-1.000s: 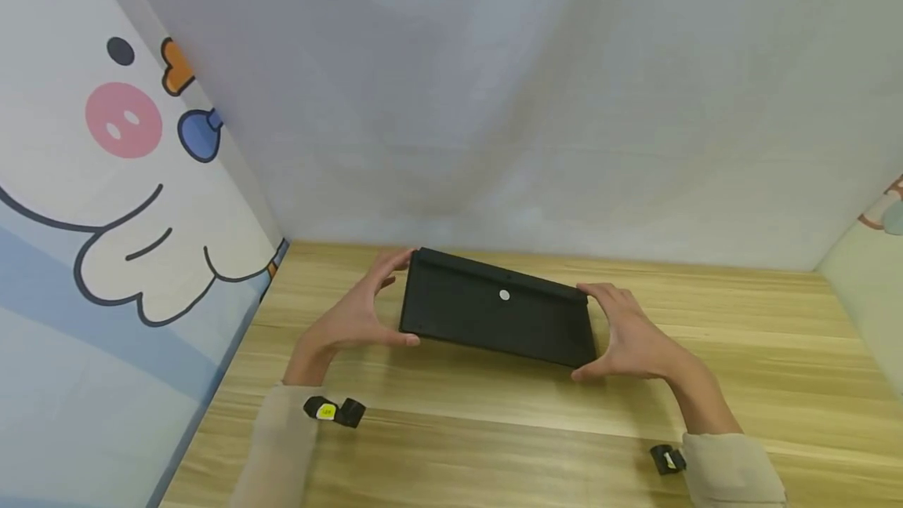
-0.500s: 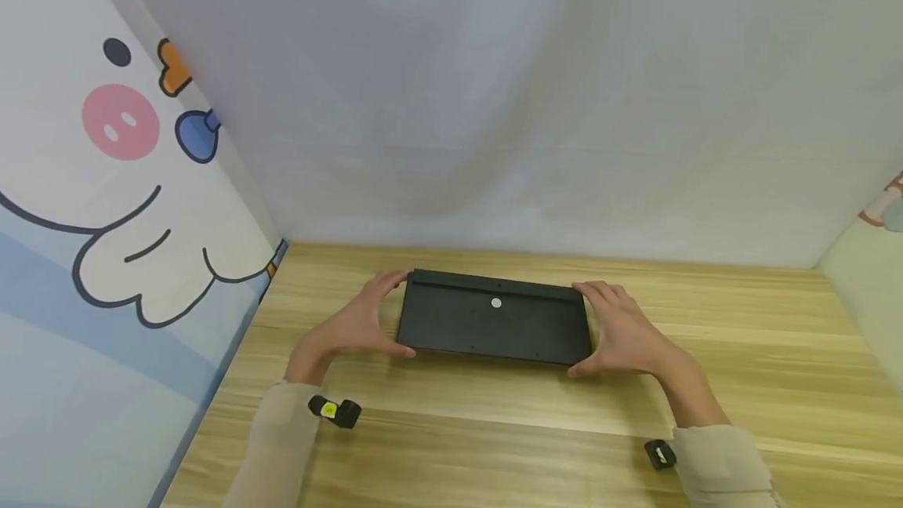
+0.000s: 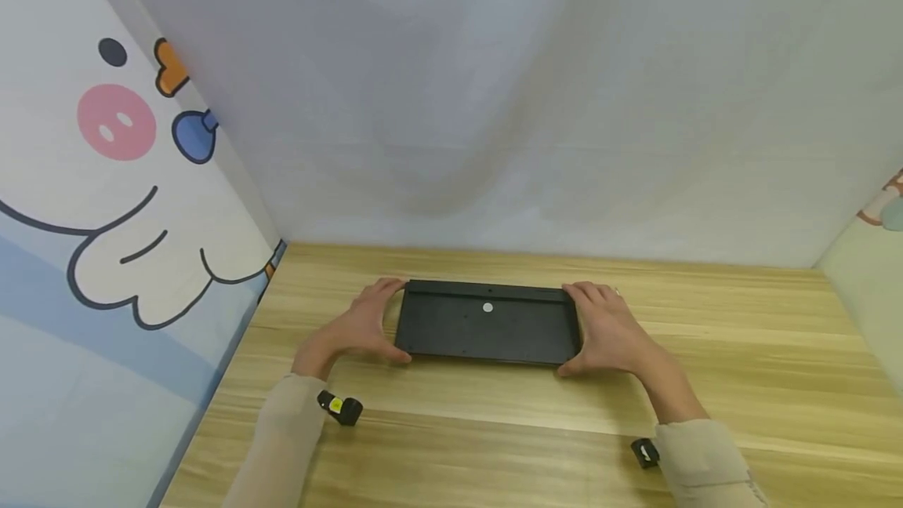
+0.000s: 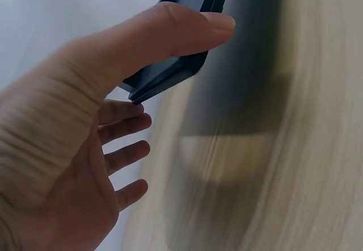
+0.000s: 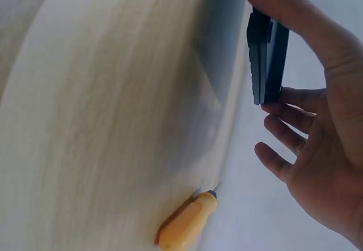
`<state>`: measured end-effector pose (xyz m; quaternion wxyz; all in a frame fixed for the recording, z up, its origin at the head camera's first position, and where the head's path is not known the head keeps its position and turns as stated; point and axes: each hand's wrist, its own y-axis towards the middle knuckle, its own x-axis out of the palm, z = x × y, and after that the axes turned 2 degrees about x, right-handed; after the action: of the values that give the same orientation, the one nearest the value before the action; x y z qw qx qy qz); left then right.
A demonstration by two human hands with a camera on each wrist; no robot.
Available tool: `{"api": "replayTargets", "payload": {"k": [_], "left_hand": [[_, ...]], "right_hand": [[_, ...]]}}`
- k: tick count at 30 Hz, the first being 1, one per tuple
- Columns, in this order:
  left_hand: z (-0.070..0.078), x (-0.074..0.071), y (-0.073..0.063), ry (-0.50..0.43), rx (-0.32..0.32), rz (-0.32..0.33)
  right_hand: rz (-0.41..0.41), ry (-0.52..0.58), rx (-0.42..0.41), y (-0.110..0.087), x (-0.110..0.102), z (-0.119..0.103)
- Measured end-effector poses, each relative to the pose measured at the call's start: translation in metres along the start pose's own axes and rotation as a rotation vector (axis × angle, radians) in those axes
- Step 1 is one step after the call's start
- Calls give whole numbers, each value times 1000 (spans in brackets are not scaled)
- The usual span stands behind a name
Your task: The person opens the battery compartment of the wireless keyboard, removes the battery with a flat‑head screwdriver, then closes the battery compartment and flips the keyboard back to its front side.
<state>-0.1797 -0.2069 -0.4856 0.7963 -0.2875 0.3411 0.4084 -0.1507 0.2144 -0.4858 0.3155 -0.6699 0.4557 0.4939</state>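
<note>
A black keyboard (image 3: 487,328) faces me in the head view with its underside, a round white sticker near the middle. My left hand (image 3: 363,325) grips its left end, thumb on the near edge and fingertips at the far edge. At the opposite end my right hand (image 3: 608,334) pinches it the same way. In the left wrist view the keyboard's corner (image 4: 170,76) sits between thumb and index finger, above its shadow on the table. Stepped key edges (image 5: 256,64) show along its side in the right wrist view.
A tool with an orange-yellow handle (image 5: 187,225) and a thin metal tip lies on the wooden table (image 3: 494,453), mostly hidden behind my right hand in the head view. A pale curtain (image 3: 494,100) hangs behind the table, and a cartoon-printed panel (image 3: 106,257) stands at the left.
The keyboard has turned from a slant, its right end nearer me, to almost level across the view. Its far edge has come lower, and both hands have moved with it, the right one leftward.
</note>
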Motion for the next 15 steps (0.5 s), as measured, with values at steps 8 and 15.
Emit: {"api": "replayTargets", "payload": {"k": [8, 15], "left_hand": [[-1, 4, 5, 131, -28, -15], [-1, 7, 7, 172, -53, -38]], "right_hand": [[-23, -16, 7, 5, 6, -1], [-54, -10, 16, 5, 10, -1]]}}
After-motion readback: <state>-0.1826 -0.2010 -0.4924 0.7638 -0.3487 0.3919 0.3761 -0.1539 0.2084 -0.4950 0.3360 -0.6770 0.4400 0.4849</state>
